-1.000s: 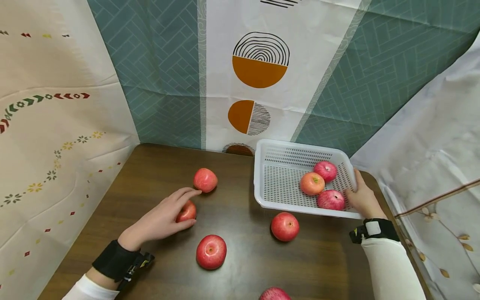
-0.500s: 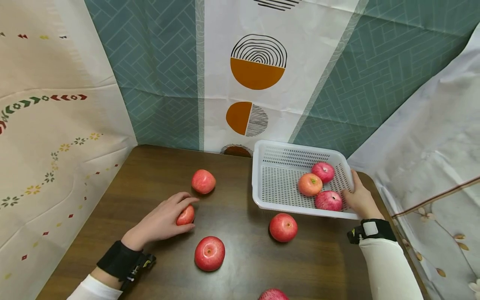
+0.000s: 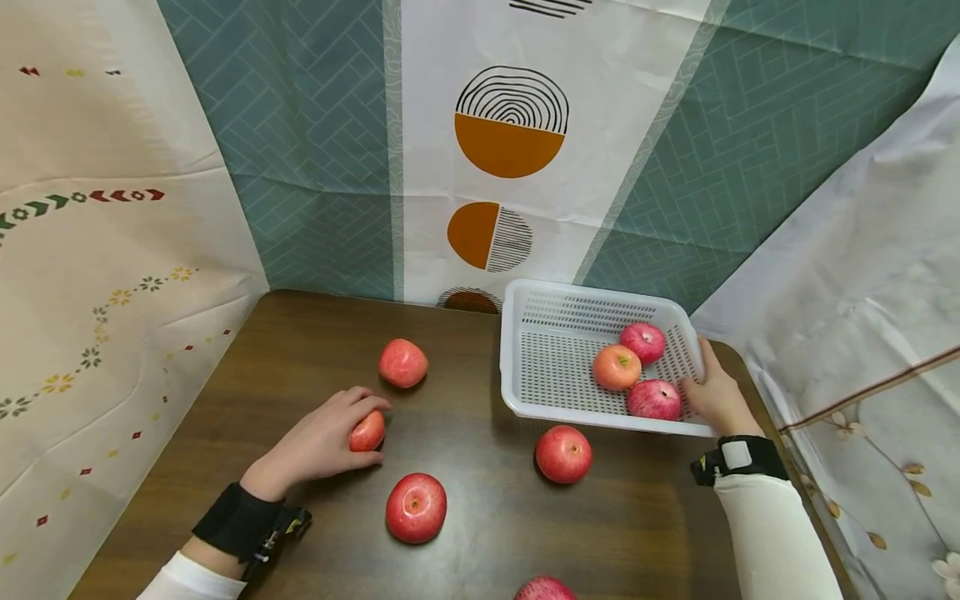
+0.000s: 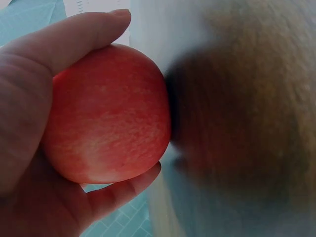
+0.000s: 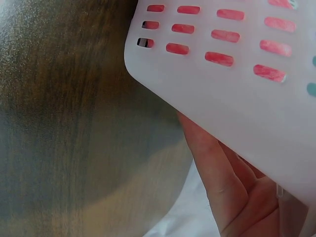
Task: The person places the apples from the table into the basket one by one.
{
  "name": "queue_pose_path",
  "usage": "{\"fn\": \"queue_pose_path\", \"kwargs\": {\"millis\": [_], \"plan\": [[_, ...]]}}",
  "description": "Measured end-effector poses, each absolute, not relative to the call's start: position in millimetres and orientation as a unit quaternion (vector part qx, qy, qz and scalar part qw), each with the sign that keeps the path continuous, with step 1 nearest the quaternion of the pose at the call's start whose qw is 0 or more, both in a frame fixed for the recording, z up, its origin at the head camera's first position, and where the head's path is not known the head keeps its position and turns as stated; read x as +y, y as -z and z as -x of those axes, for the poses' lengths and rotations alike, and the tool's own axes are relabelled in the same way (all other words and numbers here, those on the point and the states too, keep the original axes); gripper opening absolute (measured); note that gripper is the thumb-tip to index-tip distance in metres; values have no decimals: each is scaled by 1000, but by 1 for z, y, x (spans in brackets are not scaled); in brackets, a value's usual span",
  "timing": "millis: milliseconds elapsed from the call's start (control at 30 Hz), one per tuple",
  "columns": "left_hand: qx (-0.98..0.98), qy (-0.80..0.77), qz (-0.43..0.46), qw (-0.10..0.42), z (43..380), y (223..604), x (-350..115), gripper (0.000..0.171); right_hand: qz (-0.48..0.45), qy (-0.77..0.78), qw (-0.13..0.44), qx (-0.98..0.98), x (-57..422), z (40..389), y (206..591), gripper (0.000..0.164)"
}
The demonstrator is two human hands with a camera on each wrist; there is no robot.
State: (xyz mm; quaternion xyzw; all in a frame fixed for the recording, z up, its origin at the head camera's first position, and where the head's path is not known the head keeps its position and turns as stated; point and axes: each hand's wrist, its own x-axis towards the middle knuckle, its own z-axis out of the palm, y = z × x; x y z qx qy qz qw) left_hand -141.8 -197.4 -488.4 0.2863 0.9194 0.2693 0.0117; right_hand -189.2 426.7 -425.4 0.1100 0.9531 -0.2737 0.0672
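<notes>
My left hand [image 3: 318, 442] curves its fingers and thumb round a red apple [image 3: 367, 432] on the brown table. In the left wrist view, thumb and fingers lie on opposite sides of that apple [image 4: 108, 118], which shows close to or touching the tabletop. At the right, my right hand [image 3: 720, 398] grips the end wall of a white perforated plastic basket [image 3: 585, 415], thumb over the rim. The right wrist view shows the basket's wall [image 5: 197, 89] from outside, the fingers partly hidden beneath it. Three apples lie in the basket's right half, among them an orange-red apple [image 3: 617, 367].
Loose on the table are a red apple [image 3: 403, 363] behind my left hand, another apple [image 3: 416, 508] in front, an apple [image 3: 564, 454] before the basket, and an apple [image 3: 545, 588] cut off at the bottom edge. Patterned cloth [image 3: 322, 167] hangs behind and at both sides.
My left hand has settled down over the apple, its fingers and thumb closing in round it. The right hand stays on the basket. The whole head view has shifted slightly.
</notes>
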Motion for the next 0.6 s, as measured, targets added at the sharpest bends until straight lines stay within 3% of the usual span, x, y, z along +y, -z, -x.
{"fn": "queue_pose_path", "kwargs": {"millis": [600], "plan": [[925, -286, -251, 13, 144, 494, -200, 62, -115, 271, 64, 954, 427, 190, 427, 86]]}}
